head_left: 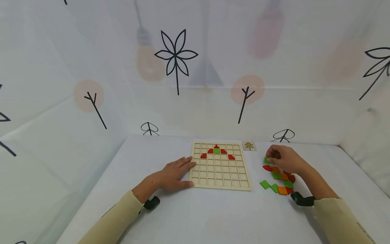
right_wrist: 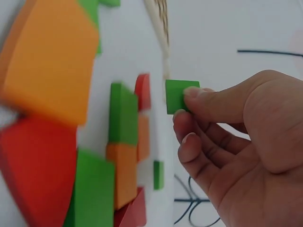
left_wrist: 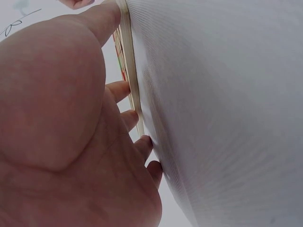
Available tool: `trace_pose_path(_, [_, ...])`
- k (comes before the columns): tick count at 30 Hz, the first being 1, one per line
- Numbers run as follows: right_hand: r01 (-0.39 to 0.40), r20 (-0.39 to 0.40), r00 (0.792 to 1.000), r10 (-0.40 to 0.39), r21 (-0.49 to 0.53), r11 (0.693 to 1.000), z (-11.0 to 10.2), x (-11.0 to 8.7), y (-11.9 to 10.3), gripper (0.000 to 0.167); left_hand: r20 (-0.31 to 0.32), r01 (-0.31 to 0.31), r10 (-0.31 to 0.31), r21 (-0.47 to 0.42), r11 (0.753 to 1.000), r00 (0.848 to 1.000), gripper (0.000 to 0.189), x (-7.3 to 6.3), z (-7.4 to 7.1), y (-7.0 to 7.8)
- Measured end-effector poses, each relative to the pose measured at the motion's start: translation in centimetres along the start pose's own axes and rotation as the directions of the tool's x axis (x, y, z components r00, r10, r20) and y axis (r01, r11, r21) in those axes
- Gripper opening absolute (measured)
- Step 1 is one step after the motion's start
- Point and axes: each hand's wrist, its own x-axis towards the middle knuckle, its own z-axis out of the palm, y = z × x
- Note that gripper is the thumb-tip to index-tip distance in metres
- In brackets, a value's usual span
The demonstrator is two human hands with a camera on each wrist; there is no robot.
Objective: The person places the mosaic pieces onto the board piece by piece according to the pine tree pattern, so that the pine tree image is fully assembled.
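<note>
My right hand [head_left: 286, 158] pinches a green square tile [right_wrist: 174, 97] between thumb and fingers, over the far end of the loose pieces. The wooden grid board [head_left: 220, 173] lies in the middle of the table. In its upper rows sit one green square [head_left: 217, 151], a red triangle [head_left: 216, 146] at the top, and several red rounded pieces [head_left: 231, 157]. With fingers spread, my left hand [head_left: 173, 174] rests at the board's left side, its fingertips on the edge. The left wrist view shows the thumb and fingertips along the board's pale side.
Loose red, orange and green tiles [head_left: 283, 176] lie in a cluster right of the board, below my right hand. A small card [head_left: 249, 146] with a tree-like pattern on a grid lies by the board's upper right corner. A white patterned cloth [head_left: 201, 112] hangs behind the table.
</note>
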Motion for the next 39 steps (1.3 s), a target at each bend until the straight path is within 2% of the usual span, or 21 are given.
trace_pose_path(10, [0.036, -0.024, 0.999, -0.034, 0.068, 0.997, 0.9, 1.2, -3.4, 0.011, -0.005, -0.004, 0.004, 0.008, 1.0, 1.0, 0.083, 0.3, 0.3, -0.3])
trace_pose_path(21, [0.148, -0.021, 0.989, -0.147, 0.132, 0.98, 3.2, 2.6, -6.7, 0.008, -0.001, -0.004, 0.004, 0.0, 1.0, 1.0, 0.083, 0.1, -0.1, -0.1])
trace_pose_path(31, [0.189, -0.021, 0.982, -0.188, 0.159, 0.969, 5.1, 4.5, -9.2, 0.006, -0.016, -0.004, 0.004, -0.001, 1.0, 1.0, 0.083, 0.3, 0.5, -0.6])
trace_pose_path(39, [0.212, -0.072, 0.977, -0.203, 0.171, 0.962, 6.7, 5.7, -11.4, 0.004, -0.011, -0.014, 0.014, -0.006, 1.0, 1.0, 0.082, 0.1, 0.1, -0.2])
